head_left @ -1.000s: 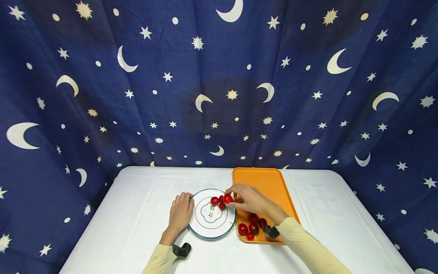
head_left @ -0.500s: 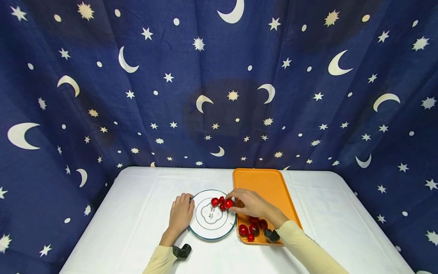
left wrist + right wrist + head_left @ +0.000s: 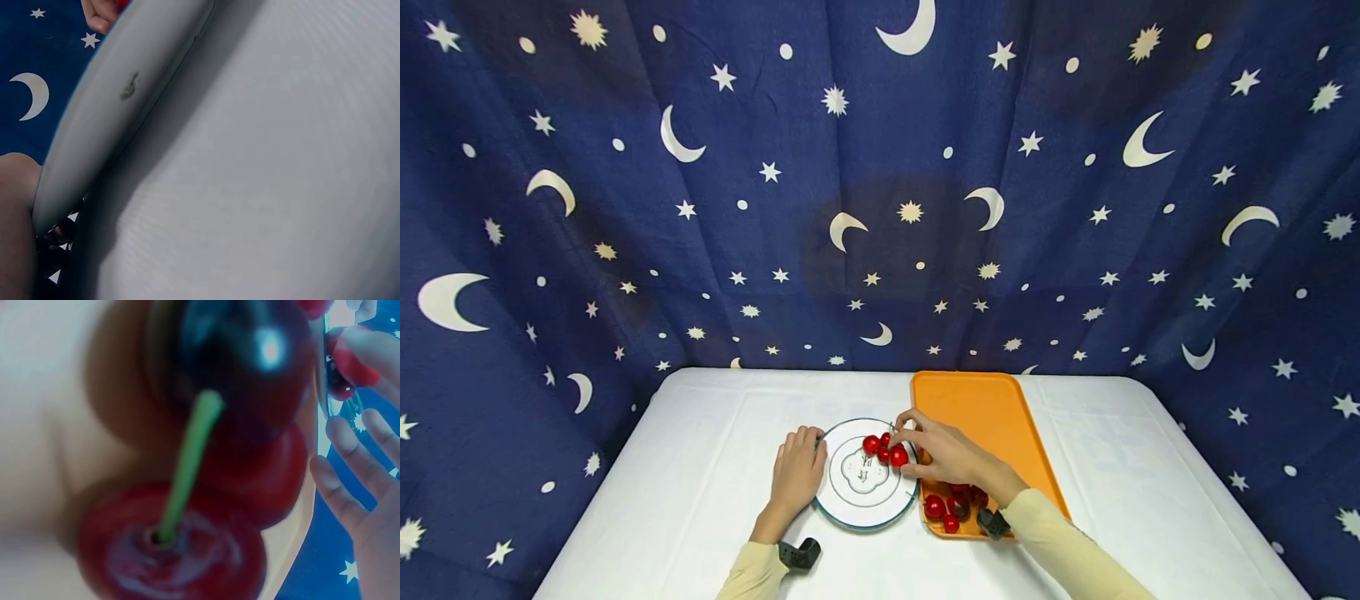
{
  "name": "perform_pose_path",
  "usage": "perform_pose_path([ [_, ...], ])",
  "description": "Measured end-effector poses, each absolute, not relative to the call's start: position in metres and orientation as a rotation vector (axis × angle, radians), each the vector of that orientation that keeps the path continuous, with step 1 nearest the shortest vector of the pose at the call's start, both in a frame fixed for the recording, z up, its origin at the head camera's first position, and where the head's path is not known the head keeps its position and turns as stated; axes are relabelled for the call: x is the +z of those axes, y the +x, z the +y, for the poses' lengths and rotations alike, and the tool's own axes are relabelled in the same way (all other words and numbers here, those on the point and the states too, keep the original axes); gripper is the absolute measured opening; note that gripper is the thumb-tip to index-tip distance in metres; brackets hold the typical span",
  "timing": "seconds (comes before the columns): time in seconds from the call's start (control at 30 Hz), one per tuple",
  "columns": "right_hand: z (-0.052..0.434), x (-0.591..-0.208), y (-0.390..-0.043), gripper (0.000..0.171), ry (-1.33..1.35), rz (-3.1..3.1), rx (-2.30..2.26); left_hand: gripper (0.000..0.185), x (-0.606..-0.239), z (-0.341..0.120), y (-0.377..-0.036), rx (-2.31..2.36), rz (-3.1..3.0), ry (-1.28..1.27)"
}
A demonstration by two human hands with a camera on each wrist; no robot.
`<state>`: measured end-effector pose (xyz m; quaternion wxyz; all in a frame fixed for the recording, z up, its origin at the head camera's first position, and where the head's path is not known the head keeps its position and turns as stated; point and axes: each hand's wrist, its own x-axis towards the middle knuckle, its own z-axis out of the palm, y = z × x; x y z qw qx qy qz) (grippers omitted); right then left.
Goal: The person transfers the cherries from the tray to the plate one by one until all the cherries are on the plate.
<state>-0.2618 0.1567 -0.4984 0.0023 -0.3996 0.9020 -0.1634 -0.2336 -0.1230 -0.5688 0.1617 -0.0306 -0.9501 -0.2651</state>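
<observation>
right grip [image 3: 943, 450] standing half-parted about cherry [image 3: 898, 456] at plate's [image 3: 852, 506] right side; whether pinching, cannot tell. left grip [image 3: 799, 468] touching plate rim, hold unclear. three cherries [image 3: 871, 445] crowding in. right arm [image 3: 1052, 529] blocking part of tray [image 3: 973, 400]; tray cherries [image 3: 935, 506] lying near wristband [image 3: 992, 523].

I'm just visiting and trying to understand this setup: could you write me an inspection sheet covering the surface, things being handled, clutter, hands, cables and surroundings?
Surface: white table, faintly creased.
Things handled: cluster of cherries on a round white plate; further cherries, partly hidden, in an orange tray.
Clutter: nothing seen.
Hands: left hand at the plate's left edge; right hand at a bright red cherry over the plate's right side, whether gripping it is unclear. Left wrist device and right wrist device are black.
Cables: nothing seen.
Surroundings: dark blue curtain patterned with moons and stars.
</observation>
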Motion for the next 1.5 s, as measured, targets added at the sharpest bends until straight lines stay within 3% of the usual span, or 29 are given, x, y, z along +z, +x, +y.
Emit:
perform_pose_path([
  [1.1, 0.16, -0.508, -0.259, 0.033, -1.291, 2.83, -0.478, 0.025, -0.57, -0.122, -0.233, -0.739, -2.72, -0.091],
  [1.5, 0.18, -0.492, -0.264, 0.031, -1.251, 2.827, -0.662, 0.025, -0.57, -0.122, -0.233, -0.727, -2.725, -0.089],
])
